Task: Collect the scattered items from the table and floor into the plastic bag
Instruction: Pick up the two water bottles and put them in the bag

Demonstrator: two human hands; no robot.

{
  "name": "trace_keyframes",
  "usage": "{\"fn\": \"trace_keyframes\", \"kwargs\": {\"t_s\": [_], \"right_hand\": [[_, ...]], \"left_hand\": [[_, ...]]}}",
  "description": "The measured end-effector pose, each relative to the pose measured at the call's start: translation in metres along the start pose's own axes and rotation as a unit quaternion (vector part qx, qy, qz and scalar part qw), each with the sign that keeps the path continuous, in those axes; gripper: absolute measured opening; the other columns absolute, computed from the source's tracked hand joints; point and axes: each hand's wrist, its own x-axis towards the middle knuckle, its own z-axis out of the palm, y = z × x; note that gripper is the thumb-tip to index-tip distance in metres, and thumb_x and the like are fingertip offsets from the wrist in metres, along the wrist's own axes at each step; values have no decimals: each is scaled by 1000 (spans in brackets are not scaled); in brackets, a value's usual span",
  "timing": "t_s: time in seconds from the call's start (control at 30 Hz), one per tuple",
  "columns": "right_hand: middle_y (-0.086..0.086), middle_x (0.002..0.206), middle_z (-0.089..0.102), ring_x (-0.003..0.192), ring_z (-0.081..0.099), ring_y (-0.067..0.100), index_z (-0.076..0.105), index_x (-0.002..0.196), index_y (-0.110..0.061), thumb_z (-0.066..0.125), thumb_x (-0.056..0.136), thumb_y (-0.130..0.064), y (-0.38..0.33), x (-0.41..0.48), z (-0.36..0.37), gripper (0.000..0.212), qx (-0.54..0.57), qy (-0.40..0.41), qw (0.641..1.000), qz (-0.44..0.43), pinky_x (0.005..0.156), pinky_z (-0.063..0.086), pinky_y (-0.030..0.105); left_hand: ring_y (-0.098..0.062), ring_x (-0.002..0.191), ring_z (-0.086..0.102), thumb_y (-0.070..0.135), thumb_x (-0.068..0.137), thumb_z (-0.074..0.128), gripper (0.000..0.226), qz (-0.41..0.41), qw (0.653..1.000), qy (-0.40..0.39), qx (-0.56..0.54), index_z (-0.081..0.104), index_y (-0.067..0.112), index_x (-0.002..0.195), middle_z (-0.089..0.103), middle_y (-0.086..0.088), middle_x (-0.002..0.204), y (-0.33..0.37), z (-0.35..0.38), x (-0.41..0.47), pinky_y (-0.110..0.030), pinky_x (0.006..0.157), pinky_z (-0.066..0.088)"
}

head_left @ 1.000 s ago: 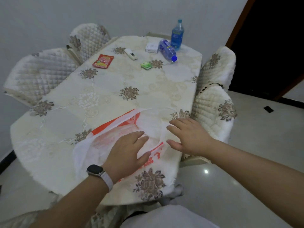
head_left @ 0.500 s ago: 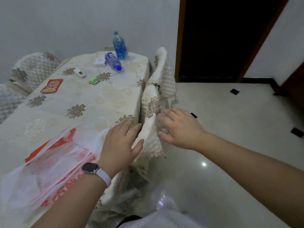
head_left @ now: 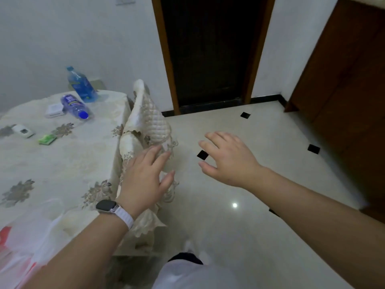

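Observation:
The white and red plastic bag (head_left: 27,245) lies flat on the table's near left corner. At the far end an upright blue bottle (head_left: 81,84) stands behind a second bottle (head_left: 74,106) lying on its side, a white box (head_left: 53,111), a white remote-like device (head_left: 23,131) and a small green packet (head_left: 47,139). My left hand (head_left: 143,180), with a watch on the wrist, hovers past the table's right edge in front of the chair, fingers apart and empty. My right hand (head_left: 227,157) is spread, empty, above the floor.
The cloth-covered table (head_left: 62,163) fills the left. Two quilted chairs (head_left: 150,124) stand tucked against its right side. The glossy tiled floor (head_left: 260,205) spreads to the right, with a dark doorway (head_left: 210,53) and a brown wooden door (head_left: 343,80) beyond.
The view has swung right, off the table toward the floor. Both hands left the bag and moved right, past the table edge; the red packet has gone out of view.

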Motion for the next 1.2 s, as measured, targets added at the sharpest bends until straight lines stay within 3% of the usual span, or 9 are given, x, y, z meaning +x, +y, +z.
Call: {"fn": "trace_keyframes", "kwargs": {"t_s": [0.3,0.77,1.2], "right_hand": [[10,133,56,120,52,31,59,127,-17,37,88,-55,73,88,19,59,-23,-20,999,26,99,43,45],[4,146,45,134,39,24,46,140,-23,40,95,-56,172,266,28,57,-65,-65,995,49,110,32,41],[2,143,50,131,43,22,50,137,-24,41,93,-57,259,445,107,56,-16,-44,998,-34,109,33,40]], "left_hand": [[-34,118,55,45,88,49,51,0,999,7,-36,63,13,126,57,-15,134,-25,64,113,-47,93,47],[-30,129,48,45,92,51,51,31,998,2,-63,56,16,134,52,-11,141,-100,126,314,-46,105,38],[-35,120,54,40,89,58,48,-74,997,17,-1,61,12,128,58,-15,134,-178,173,434,-51,97,46]]}}
